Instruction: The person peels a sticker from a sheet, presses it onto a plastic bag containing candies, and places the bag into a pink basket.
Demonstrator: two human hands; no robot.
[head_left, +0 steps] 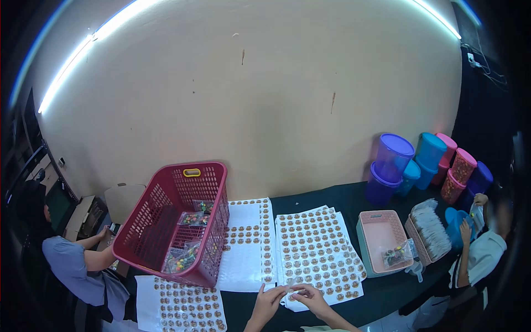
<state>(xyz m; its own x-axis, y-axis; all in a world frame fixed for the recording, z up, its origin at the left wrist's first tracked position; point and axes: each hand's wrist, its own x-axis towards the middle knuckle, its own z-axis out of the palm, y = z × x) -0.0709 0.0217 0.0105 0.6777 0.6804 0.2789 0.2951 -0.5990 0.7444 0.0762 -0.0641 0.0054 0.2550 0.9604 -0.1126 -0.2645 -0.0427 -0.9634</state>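
At the table's front edge, my left hand (269, 303) and my right hand (311, 299) meet over the lower edge of a sheet of round brown stickers (310, 243). The fingers of both hands pinch a small, pale, clear item (290, 293) between them, too small to identify. Left of these sheets lies a partly used sticker sheet (243, 265). Another sticker sheet (191, 304) lies at the front left, below a large maroon basket (213, 243) with packets of colourful pieces (185, 255) inside.
Right of the sheets, a pink basket (376, 232) holds a packet; beside it, another basket (425, 255) holds clear bags. Lidded tubs (395, 145) stand at the back right. One person (83, 271) works at the left, another (481, 254) at the right near a blue container (454, 227).
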